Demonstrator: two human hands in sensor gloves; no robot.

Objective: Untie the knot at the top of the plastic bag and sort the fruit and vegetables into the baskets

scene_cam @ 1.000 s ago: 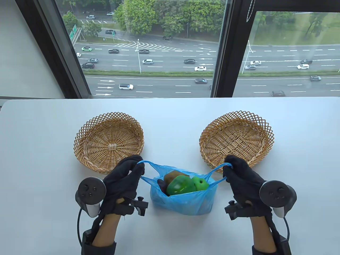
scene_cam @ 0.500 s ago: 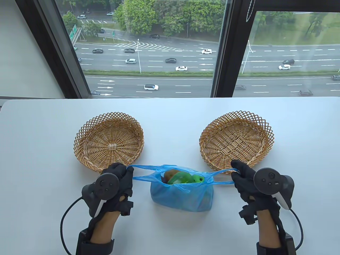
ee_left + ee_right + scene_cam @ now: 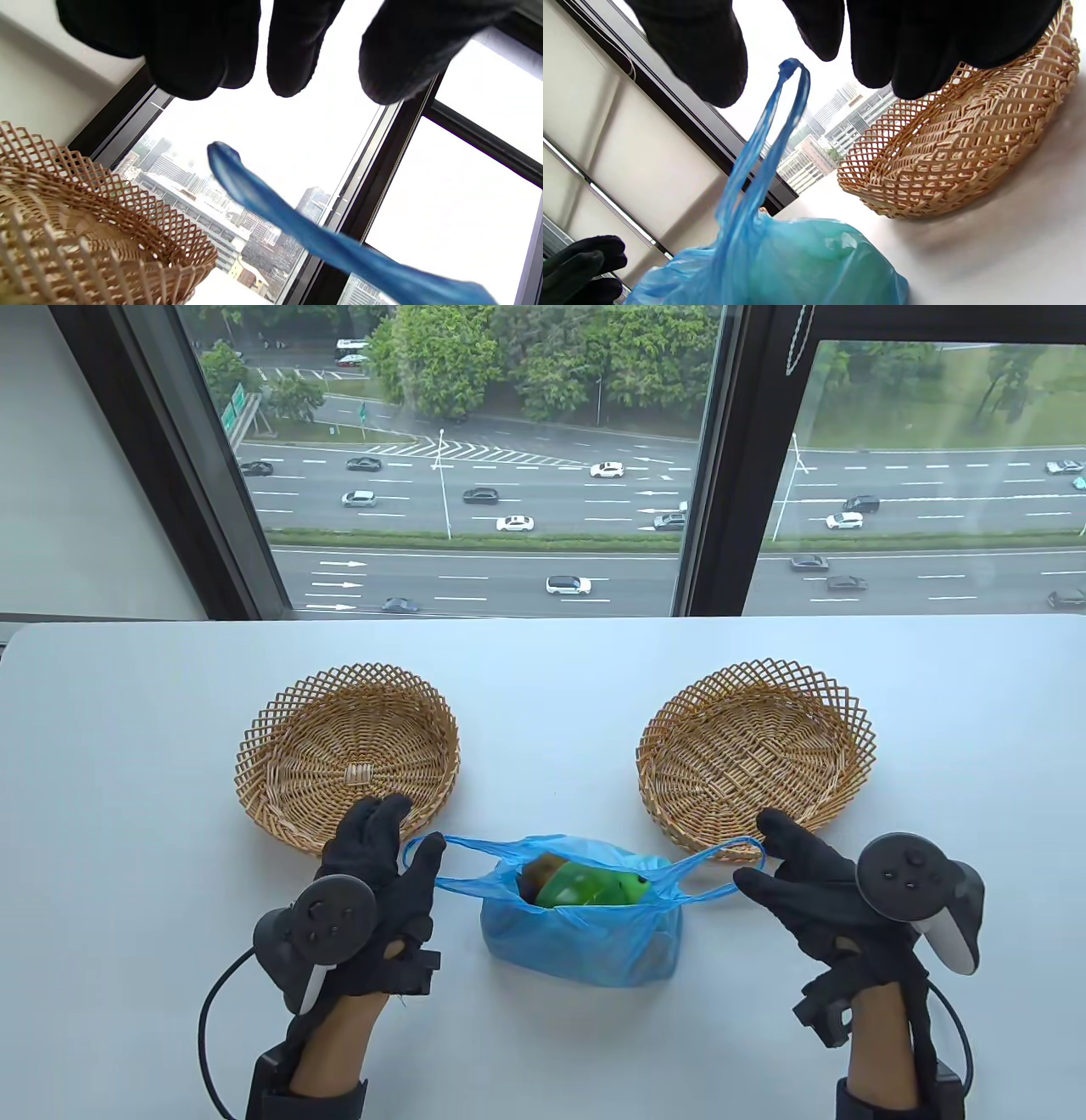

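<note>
The blue plastic bag (image 3: 585, 937) sits untied on the table between my hands, its mouth open. Inside show a brown kiwi (image 3: 541, 869), a green pepper (image 3: 573, 888) and a green apple (image 3: 632, 886). My left hand (image 3: 399, 848) is open beside the bag's left handle loop (image 3: 462, 846); in the left wrist view that handle (image 3: 254, 190) hangs free below my fingertips (image 3: 292, 63). My right hand (image 3: 776, 861) is spread open next to the right handle loop (image 3: 721, 848), which stands loose (image 3: 780, 118) under my fingers (image 3: 708, 63).
Two empty wicker baskets stand behind the bag, one on the left (image 3: 280, 712) and one on the right (image 3: 848, 712). The right basket's rim (image 3: 895, 203) is close to my right hand. A window runs along the table's far edge.
Both hands were pinching the handle loops and pulling them apart; now both have let go and spread their fingers. The handles have slackened and the bag has settled.
</note>
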